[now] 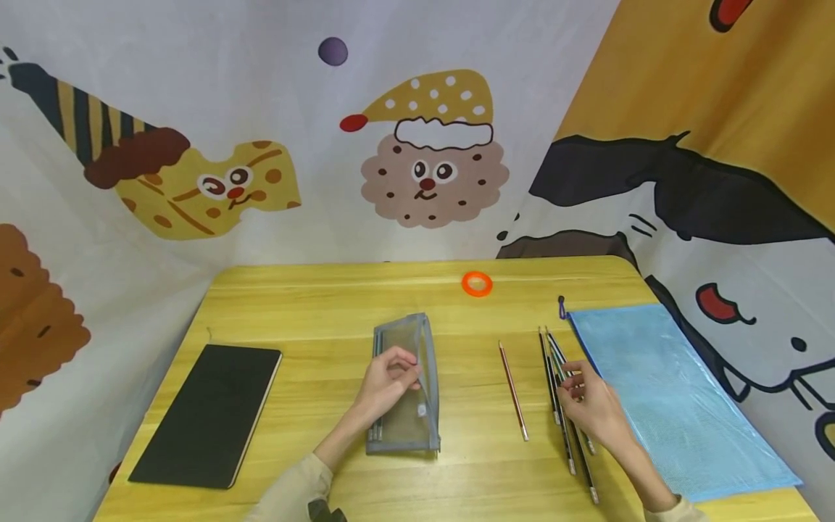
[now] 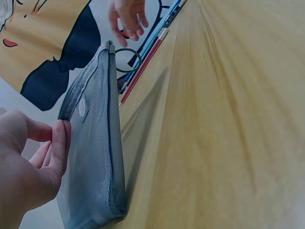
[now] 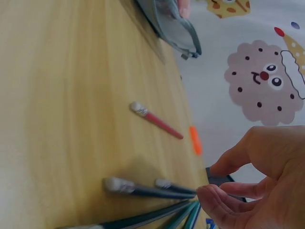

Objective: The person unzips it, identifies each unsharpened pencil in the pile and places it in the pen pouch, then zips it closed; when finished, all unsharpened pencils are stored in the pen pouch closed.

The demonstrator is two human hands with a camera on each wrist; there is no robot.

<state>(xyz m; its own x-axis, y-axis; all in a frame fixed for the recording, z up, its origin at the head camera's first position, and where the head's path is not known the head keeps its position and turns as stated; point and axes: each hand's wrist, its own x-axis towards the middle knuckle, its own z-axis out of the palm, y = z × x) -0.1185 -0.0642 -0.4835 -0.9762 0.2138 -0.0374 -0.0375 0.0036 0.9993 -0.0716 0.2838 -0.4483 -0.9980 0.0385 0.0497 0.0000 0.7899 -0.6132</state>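
My left hand point(image 1: 388, 377) pinches the upper edge of a grey mesh pencil pouch point(image 1: 401, 431) between thumb and fingers. In the left wrist view the pouch point(image 2: 93, 157) stands tilted up off the table, its zipper strip along the edge. On the right, my right hand point(image 1: 590, 402) hangs over a loose bundle of several pencils point(image 1: 566, 442). Its thumb and fingers are apart, with nothing between them in the right wrist view; the fingertips overlap the dark pencils point(image 3: 152, 191) there. A single red pencil point(image 1: 513, 390) lies between pouch and bundle.
A black notebook point(image 1: 209, 413) lies at the left of the wooden table point(image 1: 313, 304). At the right is a blue zip folder point(image 1: 685, 406) with a dark pull at its corner. An orange ring point(image 1: 478, 293) lies near the back edge, before a printed cloth point(image 1: 274, 43).
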